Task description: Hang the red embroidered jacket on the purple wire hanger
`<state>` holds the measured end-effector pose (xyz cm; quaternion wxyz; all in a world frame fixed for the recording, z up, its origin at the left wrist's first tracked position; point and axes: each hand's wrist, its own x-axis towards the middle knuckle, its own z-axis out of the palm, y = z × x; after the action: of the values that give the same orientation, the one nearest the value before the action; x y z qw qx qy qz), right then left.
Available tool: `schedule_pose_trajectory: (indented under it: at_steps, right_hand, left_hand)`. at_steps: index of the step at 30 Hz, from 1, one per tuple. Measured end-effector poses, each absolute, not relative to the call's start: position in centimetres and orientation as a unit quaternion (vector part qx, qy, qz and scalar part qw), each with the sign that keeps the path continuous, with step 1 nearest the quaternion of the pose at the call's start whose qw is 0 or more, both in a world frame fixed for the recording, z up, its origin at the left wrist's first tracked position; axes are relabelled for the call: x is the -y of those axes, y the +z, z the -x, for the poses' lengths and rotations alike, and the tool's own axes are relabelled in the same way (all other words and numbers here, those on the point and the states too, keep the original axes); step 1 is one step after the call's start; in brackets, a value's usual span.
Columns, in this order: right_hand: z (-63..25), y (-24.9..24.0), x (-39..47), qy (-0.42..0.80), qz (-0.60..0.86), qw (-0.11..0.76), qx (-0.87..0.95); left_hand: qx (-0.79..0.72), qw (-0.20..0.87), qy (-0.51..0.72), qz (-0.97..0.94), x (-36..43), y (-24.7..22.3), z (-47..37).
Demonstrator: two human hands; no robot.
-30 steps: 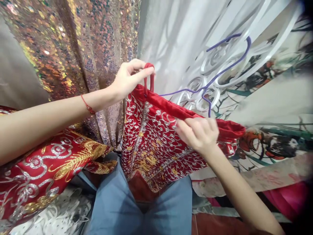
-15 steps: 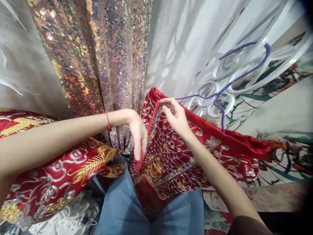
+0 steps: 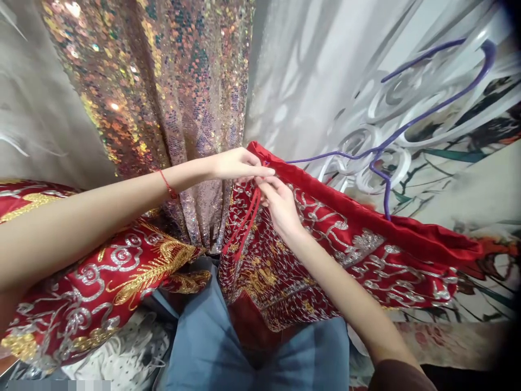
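Bringing left hand [image 3: 242, 164] back up from below, nearly closing fingers over tips of right hand [image 3: 283, 206]; not able to tell if gripping. Pinching red cord [image 3: 249, 222] right-handed, against red embroidered garment [image 3: 280, 271] on purple hanger [image 3: 378, 150]. Now working two-handed at waistband [image 3: 340, 196].

Sequin curtain [image 3: 199, 108] beside wht drape [image 3: 301, 70]; dotted cloth [image 3: 122, 353] btm L.

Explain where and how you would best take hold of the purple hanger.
Probably grip the purple hanger by its stem, below the curve of its hook, pinching from the near side and the person's right. The stem shows bare beyond the red waistband, whereas its shoulders drop out of sight there, and white scrollwork lies behind.
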<state>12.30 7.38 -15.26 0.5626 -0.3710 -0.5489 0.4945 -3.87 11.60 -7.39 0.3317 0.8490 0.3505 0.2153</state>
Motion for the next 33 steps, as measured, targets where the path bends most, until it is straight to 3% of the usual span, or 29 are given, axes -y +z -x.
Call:
schedule_pose_trajectory:
  at_steps: [10, 15, 18, 26, 33]
  right_hand:
    - [-14.2, -15.2, -6.2, 0.4, 0.376, 0.563, 0.618]
    - [-14.0, -15.0, -5.2, 0.322, 0.379, 0.602, 0.624]
    - [-13.9, -14.8, -4.9, 0.268, 0.38, 0.581, 0.668]
    - [-13.5, -15.0, -5.6, 0.342, 0.356, 0.55, 0.673]
    - [-13.5, -14.6, -5.6, 0.286, 0.372, 0.554, 0.687]
  left_hand:
    - [-0.351, 0.393, 0.299, -0.796, -11.9, -9.2, 3.4]
    - [-0.364, 0.391, 0.284, -0.796, -12.2, -8.9, 3.5]
    - [-0.358, 0.39, 0.273, -0.803, -12.2, -8.8, 3.7]
    - [-0.351, 0.447, 0.285, -0.772, -11.6, -8.8, 3.2]
    - [-0.378, 0.477, 0.325, -0.724, -11.3, -9.1, 3.1]
